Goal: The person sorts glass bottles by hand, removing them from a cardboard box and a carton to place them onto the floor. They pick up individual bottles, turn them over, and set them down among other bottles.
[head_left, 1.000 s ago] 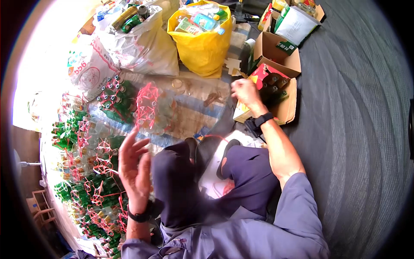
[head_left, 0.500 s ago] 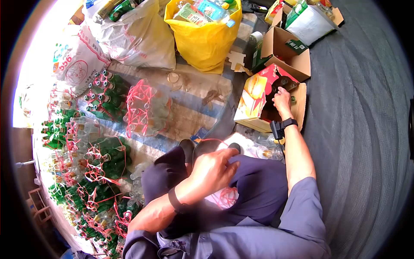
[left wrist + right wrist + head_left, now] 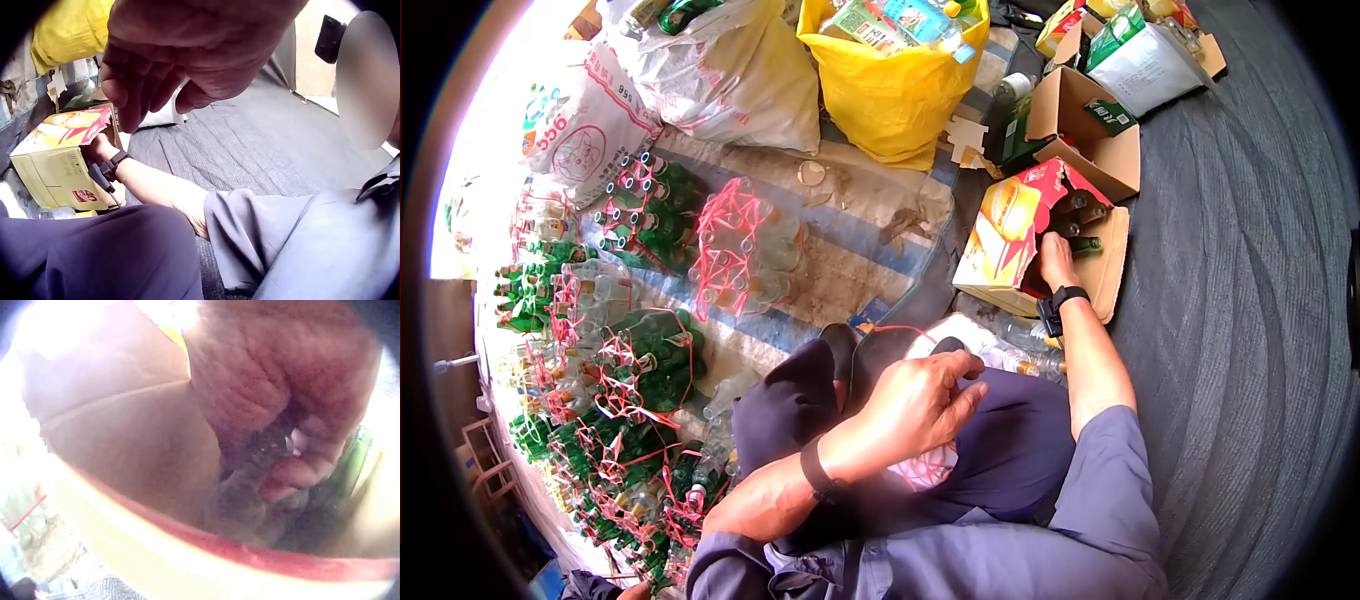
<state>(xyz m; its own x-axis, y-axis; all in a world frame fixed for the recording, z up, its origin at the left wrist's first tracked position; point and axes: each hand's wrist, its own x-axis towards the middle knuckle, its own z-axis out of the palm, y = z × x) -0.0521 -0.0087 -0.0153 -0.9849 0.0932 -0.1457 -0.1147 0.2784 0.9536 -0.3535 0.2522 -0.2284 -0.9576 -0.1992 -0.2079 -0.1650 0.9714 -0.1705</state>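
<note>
My right hand (image 3: 1056, 262) reaches down into a red and yellow cardboard box (image 3: 1006, 222) that holds several glass bottles. In the right wrist view its fingers curl round the neck of a clear glass bottle (image 3: 240, 506), whose lower part is hidden in the box. A green bottle (image 3: 357, 459) lies beside that hand. Over my lap, my left hand (image 3: 910, 405) hovers with loosely bent fingers; the left wrist view shows nothing in it.
Bundles of bottles tied with pink string (image 3: 735, 245) stand on the striped sheet at left. A yellow bag (image 3: 890, 95) of plastic bottles and white sacks (image 3: 735, 85) are at the back. Another open carton (image 3: 1115, 160) adjoins the box. Loose clear bottles (image 3: 1025, 350) lie by my knee.
My right hand has gone from the box's left side over its opening and down inside. My left hand has swung from the left side to over my lap.
</note>
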